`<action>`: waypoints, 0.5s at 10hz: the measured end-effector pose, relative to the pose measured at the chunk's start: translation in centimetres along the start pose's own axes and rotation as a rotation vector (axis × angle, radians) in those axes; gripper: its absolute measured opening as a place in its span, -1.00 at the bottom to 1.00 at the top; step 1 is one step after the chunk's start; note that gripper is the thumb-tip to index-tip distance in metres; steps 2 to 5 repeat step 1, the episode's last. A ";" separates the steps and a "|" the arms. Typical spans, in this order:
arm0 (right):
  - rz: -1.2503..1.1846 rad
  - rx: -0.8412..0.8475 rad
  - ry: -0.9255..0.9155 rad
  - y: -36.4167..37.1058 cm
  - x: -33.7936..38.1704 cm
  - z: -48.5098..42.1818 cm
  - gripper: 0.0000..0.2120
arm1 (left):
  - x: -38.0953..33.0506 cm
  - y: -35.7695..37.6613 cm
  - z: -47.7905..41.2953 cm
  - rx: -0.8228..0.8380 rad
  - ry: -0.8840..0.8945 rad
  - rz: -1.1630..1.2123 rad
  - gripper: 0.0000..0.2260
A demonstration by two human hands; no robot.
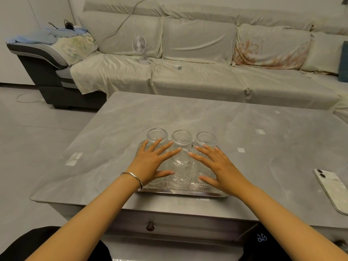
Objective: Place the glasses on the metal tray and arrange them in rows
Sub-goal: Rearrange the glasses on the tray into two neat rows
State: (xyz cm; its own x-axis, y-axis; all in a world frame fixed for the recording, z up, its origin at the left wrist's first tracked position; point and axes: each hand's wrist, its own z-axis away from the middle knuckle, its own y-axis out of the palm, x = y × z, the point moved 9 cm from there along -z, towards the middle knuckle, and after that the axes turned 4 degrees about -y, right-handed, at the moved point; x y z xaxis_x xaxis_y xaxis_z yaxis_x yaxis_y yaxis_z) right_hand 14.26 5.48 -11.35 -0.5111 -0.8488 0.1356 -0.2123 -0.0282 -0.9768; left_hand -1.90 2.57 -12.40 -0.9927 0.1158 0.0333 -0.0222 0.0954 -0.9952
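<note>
glasses [181, 139]: ribbed, rigid, breakable, likely slippery; two rows on metal tray [180, 193], worktop [169, 113] | hold: around ribbed sides | left hand [152, 162], right hand [216, 164]: fingers spread above, gripping nothing

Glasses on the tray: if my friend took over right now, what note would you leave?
Left hand: open, spread flat over the near-left glass.
Right hand: open, spread flat over the near-right glass.
Glasses: upside down on the metal tray, three in the back row, near-middle one between the hands.
Done: two rows of three appear to be set.
Left: probably just a final straighten; no loose glasses on the table.
</note>
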 end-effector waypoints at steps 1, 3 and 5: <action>-0.092 -0.025 0.024 -1.0 0.3 0.1 -0.31 | 0.0 -0.8 0.4 -0.020 0.000 0.098 -0.36; -0.092 -0.025 0.024 -1.0 0.3 0.1 -0.31 | 0.0 -0.8 0.4 -0.020 0.000 0.098 -0.36; -0.092 -0.025 0.024 -1.0 0.3 0.1 -0.31 | 0.0 -0.8 0.4 -0.020 0.000 0.098 -0.36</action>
